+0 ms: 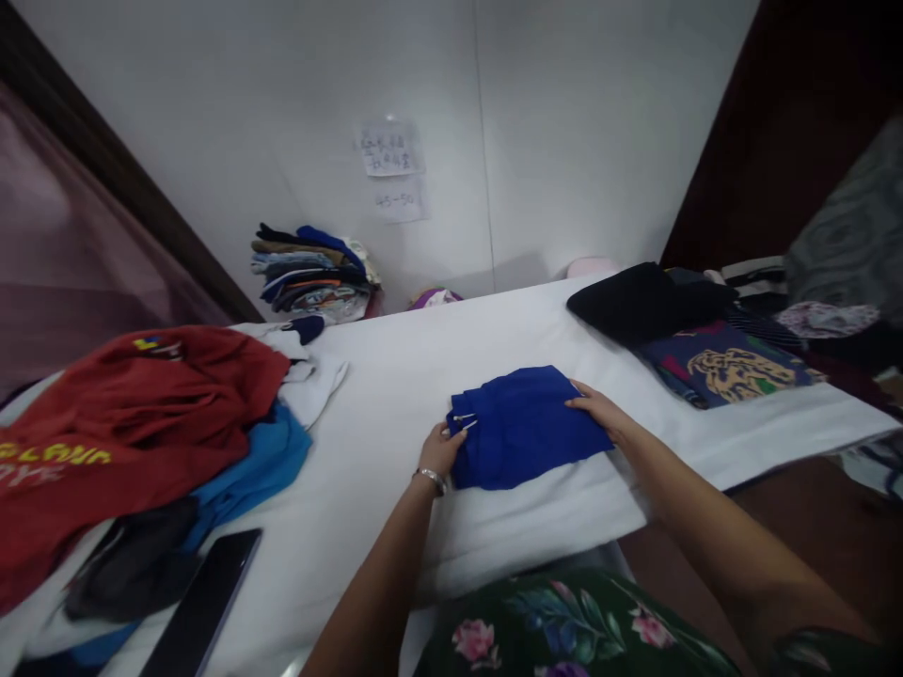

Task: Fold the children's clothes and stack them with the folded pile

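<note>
Blue garment [532, 428] folded flat at the near edge of the white table [395, 376]

You have your left hand [443, 453] at the garment's left end, thumb on top beside the white drawstring [464, 420], the fingers nearly closed with the cloth pinched between them. A metal bracelet [432, 481] circles that wrist. Your right hand [594, 406] touches the garment's right edge, thumb and forefinger slightly apart over the cloth; the other fingers are hidden, so you cannot tell whether they grip it.

To your left lies a heap with a red garment [176, 404] on top and a bright blue cloth [261, 461] showing beneath; a dark phone [204, 602] rests near you, just beside it. On the far left stands a stack of folded clothes [314, 273]. To the right, a black garment [641, 301] lies beyond a patterned garment [734, 362]. Two paper notes [395, 169] hang on the far wall [564, 122].
</note>
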`<control>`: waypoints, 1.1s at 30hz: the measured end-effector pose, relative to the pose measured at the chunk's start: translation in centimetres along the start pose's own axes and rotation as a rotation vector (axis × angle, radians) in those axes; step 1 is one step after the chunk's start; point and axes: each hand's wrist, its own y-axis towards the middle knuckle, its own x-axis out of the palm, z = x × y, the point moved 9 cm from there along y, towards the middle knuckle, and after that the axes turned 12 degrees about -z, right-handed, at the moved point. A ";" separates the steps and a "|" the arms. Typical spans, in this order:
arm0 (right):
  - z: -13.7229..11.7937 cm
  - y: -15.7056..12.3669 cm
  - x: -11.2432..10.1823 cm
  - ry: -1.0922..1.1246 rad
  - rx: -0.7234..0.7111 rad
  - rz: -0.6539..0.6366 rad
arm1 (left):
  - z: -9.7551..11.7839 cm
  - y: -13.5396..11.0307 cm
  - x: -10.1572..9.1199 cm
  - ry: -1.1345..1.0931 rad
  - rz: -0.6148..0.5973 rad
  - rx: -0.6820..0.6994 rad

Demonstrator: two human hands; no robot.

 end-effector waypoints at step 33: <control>-2.0 -0.6 9.2 -1.486 -0.272 0.153 | 7.5 8.7 4.9 1.061 -0.138 0.080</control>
